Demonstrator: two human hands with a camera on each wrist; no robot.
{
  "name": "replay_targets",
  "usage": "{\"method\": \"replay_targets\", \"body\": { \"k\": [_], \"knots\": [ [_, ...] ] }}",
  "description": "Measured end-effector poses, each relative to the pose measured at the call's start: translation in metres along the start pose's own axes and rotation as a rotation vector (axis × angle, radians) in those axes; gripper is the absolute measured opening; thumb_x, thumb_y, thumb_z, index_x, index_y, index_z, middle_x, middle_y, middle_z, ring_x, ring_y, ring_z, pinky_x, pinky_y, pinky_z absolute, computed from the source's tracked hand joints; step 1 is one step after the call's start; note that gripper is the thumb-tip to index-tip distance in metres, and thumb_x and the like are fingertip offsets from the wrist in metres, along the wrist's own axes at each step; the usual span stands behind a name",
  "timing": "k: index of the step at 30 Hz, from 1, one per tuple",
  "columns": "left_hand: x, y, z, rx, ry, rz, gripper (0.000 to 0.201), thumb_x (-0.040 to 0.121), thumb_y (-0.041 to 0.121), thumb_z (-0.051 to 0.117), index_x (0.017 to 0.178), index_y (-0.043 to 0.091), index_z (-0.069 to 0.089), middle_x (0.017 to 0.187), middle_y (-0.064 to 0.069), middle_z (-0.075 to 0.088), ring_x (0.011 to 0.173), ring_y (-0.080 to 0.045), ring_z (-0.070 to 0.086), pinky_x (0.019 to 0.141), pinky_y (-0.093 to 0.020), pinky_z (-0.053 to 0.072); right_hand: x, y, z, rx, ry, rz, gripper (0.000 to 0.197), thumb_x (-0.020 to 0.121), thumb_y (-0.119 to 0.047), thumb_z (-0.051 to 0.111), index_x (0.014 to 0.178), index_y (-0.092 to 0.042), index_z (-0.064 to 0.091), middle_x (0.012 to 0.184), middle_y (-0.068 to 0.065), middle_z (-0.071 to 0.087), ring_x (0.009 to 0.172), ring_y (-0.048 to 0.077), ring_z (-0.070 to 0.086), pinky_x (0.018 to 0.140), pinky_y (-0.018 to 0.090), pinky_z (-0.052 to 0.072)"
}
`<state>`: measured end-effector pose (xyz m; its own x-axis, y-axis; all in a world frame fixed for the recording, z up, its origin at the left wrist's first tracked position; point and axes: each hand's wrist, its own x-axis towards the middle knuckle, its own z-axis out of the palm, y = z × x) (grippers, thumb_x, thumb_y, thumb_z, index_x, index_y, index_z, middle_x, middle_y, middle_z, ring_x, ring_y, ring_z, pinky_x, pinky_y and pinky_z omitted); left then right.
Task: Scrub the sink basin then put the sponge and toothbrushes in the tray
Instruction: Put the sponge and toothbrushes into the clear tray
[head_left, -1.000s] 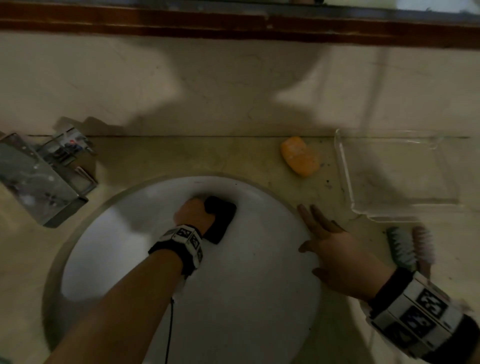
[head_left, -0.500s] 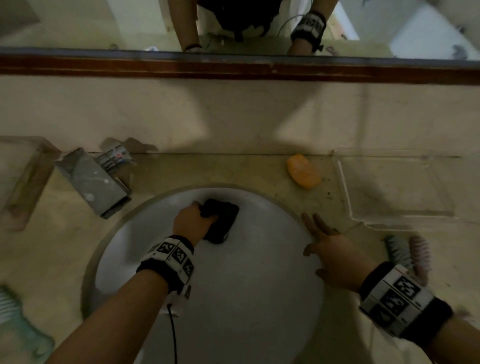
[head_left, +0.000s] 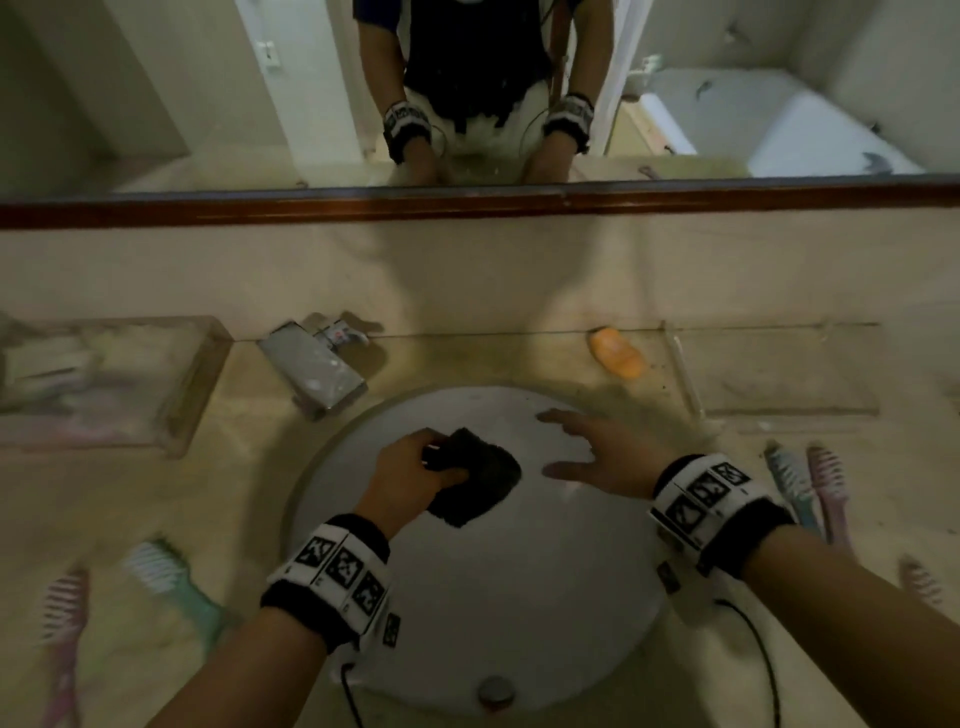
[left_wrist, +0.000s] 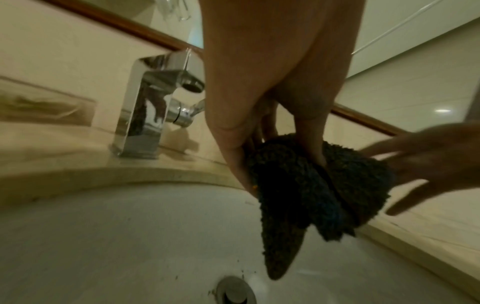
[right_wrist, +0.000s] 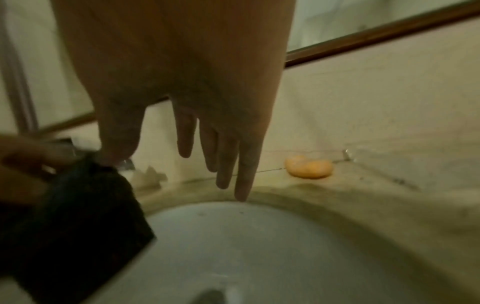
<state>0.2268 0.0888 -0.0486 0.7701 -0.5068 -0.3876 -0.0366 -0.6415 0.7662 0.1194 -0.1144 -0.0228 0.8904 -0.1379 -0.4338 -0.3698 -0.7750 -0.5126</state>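
Observation:
My left hand (head_left: 436, 462) grips a dark shaggy sponge (head_left: 478, 483) over the white sink basin (head_left: 493, 597). In the left wrist view the sponge (left_wrist: 311, 185) hangs folded from my fingers above the basin (left_wrist: 103, 236). My right hand (head_left: 558, 444) hovers open just right of the sponge, fingers spread. A clear tray (head_left: 779, 374) sits on the counter at the back right. A teal toothbrush (head_left: 789, 478) and a pink toothbrush (head_left: 826, 488) lie in front of it. On the left counter lie a green toothbrush (head_left: 171, 577) and another pink one (head_left: 65, 608).
A chrome faucet (head_left: 311, 369) stands behind the basin on the left. An orange soap bar (head_left: 615, 353) lies at the back right. A second clear tray (head_left: 104, 379) with items stands far left. The drain (head_left: 496, 691) is at the basin's near side. A mirror runs above.
My right hand has left the sink's right rim and moved left over the basin, close to the sponge. The left hand still grips the sponge. The view has swung left and up.

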Motion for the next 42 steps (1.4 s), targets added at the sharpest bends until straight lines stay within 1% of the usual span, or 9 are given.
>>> {"method": "replay_targets", "body": {
  "k": [11, 14, 17, 21, 24, 30, 35, 39, 42],
  "knots": [
    [-0.047, 0.022, -0.012, -0.282, -0.374, 0.101, 0.014, 0.089, 0.011, 0.064, 0.096, 0.021, 0.057, 0.087, -0.004, 0.066, 0.079, -0.018, 0.066, 0.070, -0.027, 0.054, -0.045, -0.057, 0.011, 0.419, 0.025, -0.042, 0.040, 0.085, -0.004, 0.064, 0.122, -0.012, 0.052, 0.109, 0.013, 0.063, 0.100, 0.025, 0.061, 0.093, 0.040, 0.050],
    [-0.044, 0.036, 0.001, -0.332, -0.337, 0.073, 0.019, 0.084, 0.015, 0.069, 0.093, 0.024, 0.055, 0.079, -0.003, 0.063, 0.065, -0.013, 0.063, 0.055, -0.019, 0.050, -0.061, -0.049, 0.008, 0.600, 0.102, -0.001, 0.048, 0.084, 0.008, 0.060, 0.127, -0.008, 0.046, 0.100, 0.019, 0.062, 0.087, 0.024, 0.059, 0.071, 0.027, 0.053],
    [-0.042, 0.053, 0.016, -0.361, -0.359, 0.048, 0.029, 0.083, 0.018, 0.071, 0.106, 0.019, 0.055, 0.087, -0.006, 0.064, 0.072, -0.019, 0.065, 0.064, -0.027, 0.054, -0.075, -0.035, -0.001, 0.677, 0.218, 0.021, 0.050, 0.083, 0.010, 0.060, 0.126, -0.011, 0.047, 0.111, 0.031, 0.062, 0.091, 0.025, 0.060, 0.064, 0.017, 0.054],
    [-0.041, 0.078, 0.034, -0.413, -0.474, 0.029, 0.034, 0.084, 0.013, 0.069, 0.112, 0.019, 0.050, 0.112, -0.008, 0.061, 0.100, -0.030, 0.065, 0.080, -0.037, 0.056, -0.088, -0.008, -0.016, 0.768, 0.391, 0.046, 0.044, 0.083, 0.013, 0.057, 0.120, -0.011, 0.051, 0.093, 0.019, 0.065, 0.069, 0.011, 0.064, 0.058, 0.015, 0.055],
    [-0.033, 0.099, 0.054, -0.469, -0.454, 0.047, 0.039, 0.080, 0.002, 0.071, 0.107, 0.021, 0.050, 0.110, -0.013, 0.062, 0.098, -0.033, 0.064, 0.083, -0.042, 0.055, -0.093, 0.022, -0.030, 0.868, 0.502, 0.097, 0.052, 0.084, 0.015, 0.055, 0.129, -0.012, 0.051, 0.084, 0.004, 0.063, 0.068, 0.006, 0.062, 0.051, 0.012, 0.051],
    [0.002, 0.157, 0.117, -0.439, -0.278, 0.152, 0.045, 0.077, 0.000, 0.075, 0.111, 0.015, 0.050, 0.121, -0.026, 0.062, 0.108, -0.038, 0.063, 0.088, -0.050, 0.056, -0.097, 0.089, -0.075, 0.798, 0.637, 0.082, 0.067, 0.082, 0.014, 0.058, 0.138, -0.019, 0.042, 0.094, -0.006, 0.058, 0.089, 0.008, 0.057, 0.066, 0.009, 0.052],
    [0.037, 0.192, 0.168, -0.237, -0.197, 0.252, 0.061, 0.076, 0.017, 0.078, 0.127, 0.021, 0.045, 0.117, -0.017, 0.062, 0.105, -0.031, 0.063, 0.089, -0.052, 0.055, -0.087, 0.154, -0.107, 0.713, 0.577, 0.139, 0.061, 0.076, 0.013, 0.065, 0.129, -0.014, 0.052, 0.115, 0.008, 0.050, 0.110, 0.019, 0.050, 0.073, 0.001, 0.045],
    [0.064, 0.207, 0.193, -0.141, -0.189, 0.294, 0.068, 0.083, 0.013, 0.071, 0.140, 0.025, 0.037, 0.118, -0.010, 0.058, 0.102, -0.027, 0.064, 0.086, -0.034, 0.056, -0.064, 0.191, -0.124, 0.656, 0.502, 0.173, 0.060, 0.076, 0.007, 0.068, 0.128, -0.020, 0.053, 0.118, 0.005, 0.050, 0.121, 0.027, 0.049, 0.107, 0.041, 0.042],
    [0.079, 0.212, 0.203, -0.058, -0.166, 0.283, 0.063, 0.084, 0.015, 0.069, 0.139, 0.024, 0.039, 0.121, -0.016, 0.061, 0.103, -0.031, 0.064, 0.084, -0.033, 0.055, -0.046, 0.205, -0.129, 0.601, 0.484, 0.146, 0.062, 0.076, 0.010, 0.067, 0.131, -0.015, 0.050, 0.123, 0.008, 0.051, 0.123, 0.027, 0.048, 0.106, 0.041, 0.042]
  ]
}}
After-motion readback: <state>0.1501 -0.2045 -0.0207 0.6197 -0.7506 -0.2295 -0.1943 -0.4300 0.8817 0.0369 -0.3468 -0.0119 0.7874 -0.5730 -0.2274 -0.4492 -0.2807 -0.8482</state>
